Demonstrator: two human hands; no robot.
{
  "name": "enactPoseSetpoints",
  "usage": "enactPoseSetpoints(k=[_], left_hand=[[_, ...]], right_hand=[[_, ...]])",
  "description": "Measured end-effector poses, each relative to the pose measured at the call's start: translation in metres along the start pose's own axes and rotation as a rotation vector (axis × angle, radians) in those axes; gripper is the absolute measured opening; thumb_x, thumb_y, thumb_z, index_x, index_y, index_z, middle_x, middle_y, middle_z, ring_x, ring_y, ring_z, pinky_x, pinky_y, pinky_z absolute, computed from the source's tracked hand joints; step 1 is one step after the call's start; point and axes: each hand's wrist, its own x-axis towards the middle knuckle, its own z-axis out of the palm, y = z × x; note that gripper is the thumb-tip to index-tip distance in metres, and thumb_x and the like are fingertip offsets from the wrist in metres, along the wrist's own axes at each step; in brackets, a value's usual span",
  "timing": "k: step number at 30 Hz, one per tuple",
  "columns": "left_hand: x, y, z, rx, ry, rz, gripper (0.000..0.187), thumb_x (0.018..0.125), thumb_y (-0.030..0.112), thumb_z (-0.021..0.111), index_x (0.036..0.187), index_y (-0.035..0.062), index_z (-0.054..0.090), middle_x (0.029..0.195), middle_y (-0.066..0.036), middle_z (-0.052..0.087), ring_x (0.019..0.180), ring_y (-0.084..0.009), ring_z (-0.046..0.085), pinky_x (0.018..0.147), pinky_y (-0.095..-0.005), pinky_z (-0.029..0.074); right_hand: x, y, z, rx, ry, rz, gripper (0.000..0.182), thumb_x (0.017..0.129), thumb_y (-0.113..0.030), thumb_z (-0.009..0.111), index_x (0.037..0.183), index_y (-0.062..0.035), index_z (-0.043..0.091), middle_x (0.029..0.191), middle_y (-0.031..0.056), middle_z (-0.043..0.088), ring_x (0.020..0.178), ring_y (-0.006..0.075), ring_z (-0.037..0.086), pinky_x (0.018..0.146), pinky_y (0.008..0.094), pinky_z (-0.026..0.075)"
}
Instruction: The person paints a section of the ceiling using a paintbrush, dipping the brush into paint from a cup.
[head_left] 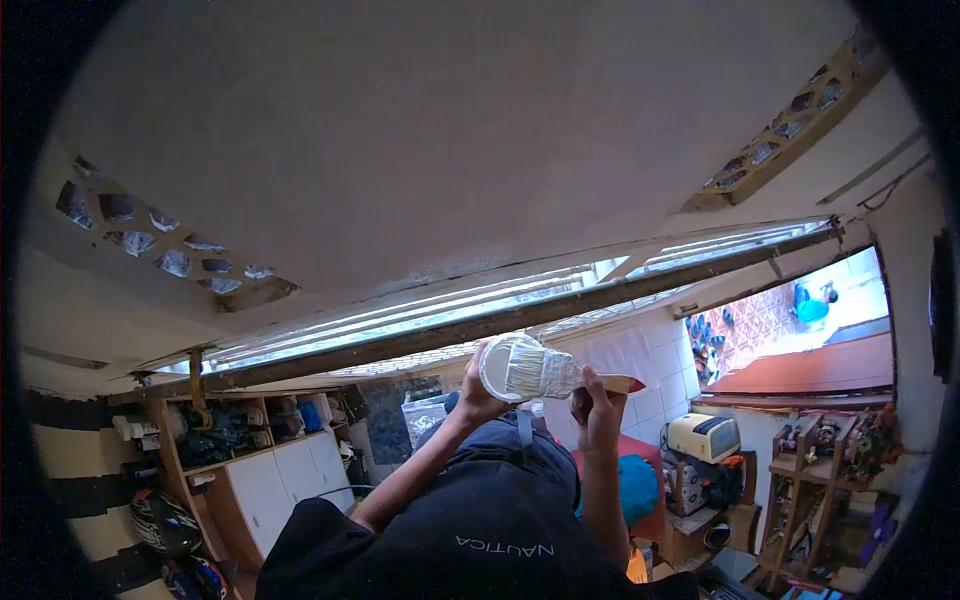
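Observation:
A round white container (492,368) is gripped in my left hand (474,392), its open top facing the camera. The pale bristles of a wide paintbrush (527,370) lie over its opening. White material wraps the upper part of the brush. My right hand (598,405) is closed around the brush's handle, whose reddish end sticks out to the right. The container's contents are mostly hidden behind the bristles.
A long brown rod (480,325) crosses in front of a louvred window, under a pale wall (450,130). Shelves with white doors (290,480) stand at the left. At the right are a doorway, a distant person (812,305) outside and a wooden rack (815,465).

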Motion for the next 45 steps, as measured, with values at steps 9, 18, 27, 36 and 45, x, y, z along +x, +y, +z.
enactPoseSetpoints(k=[9,18,27,36,45], left_hand=[[0.001,-0.002,-0.002,0.055,0.009,0.039,0.059,0.055,0.018,0.081,0.104,-0.002,0.054,0.097,-0.015,0.056,0.089,-0.0282,0.059,0.077,-0.0341,0.048],[0.002,-0.003,0.0,0.023,0.017,0.017,0.058,0.055,0.018,0.081,0.102,-0.0018,0.055,0.096,-0.015,0.057,0.088,-0.0283,0.06,0.077,-0.0344,0.048],[0.003,-0.007,0.002,0.06,0.004,0.045,0.058,0.054,0.019,0.082,0.103,-0.001,0.056,0.097,-0.016,0.058,0.089,-0.0292,0.059,0.077,-0.0348,0.048],[0.007,-0.002,0.003,0.055,-0.004,0.061,0.058,0.056,0.018,0.081,0.104,-0.0016,0.056,0.099,-0.017,0.057,0.089,-0.0298,0.059,0.079,-0.0348,0.047],[0.009,0.01,0.003,-0.035,0.006,0.028,0.055,0.058,0.018,0.079,0.104,-0.0012,0.056,0.101,-0.017,0.056,0.091,-0.0299,0.058,0.079,-0.0346,0.047]], right_hand=[[0.003,-0.002,0.0,-0.077,-0.021,-0.012,0.023,0.08,-0.015,0.065,0.065,-0.0103,0.049,0.048,-0.0027,0.043,0.034,0.0049,0.035,0.031,0.0201,0.022],[0.005,-0.002,0.003,-0.043,0.03,-0.021,0.023,0.08,-0.013,0.065,0.065,-0.0105,0.047,0.048,-0.0033,0.042,0.034,0.0049,0.035,0.031,0.0208,0.022],[0.006,-0.006,0.006,-0.055,0.016,-0.022,0.024,0.081,-0.016,0.063,0.065,-0.0096,0.047,0.047,-0.003,0.042,0.033,0.0051,0.033,0.031,0.0211,0.021],[0.008,-0.003,0.006,-0.047,0.038,-0.05,0.024,0.082,-0.016,0.063,0.065,-0.0103,0.046,0.046,-0.0037,0.039,0.033,0.0053,0.032,0.031,0.0218,0.02],[0.011,0.006,-0.008,-0.028,0.013,-0.051,0.025,0.083,-0.015,0.061,0.065,-0.0113,0.045,0.043,-0.0037,0.037,0.031,0.0059,0.031,0.03,0.022,0.019]])
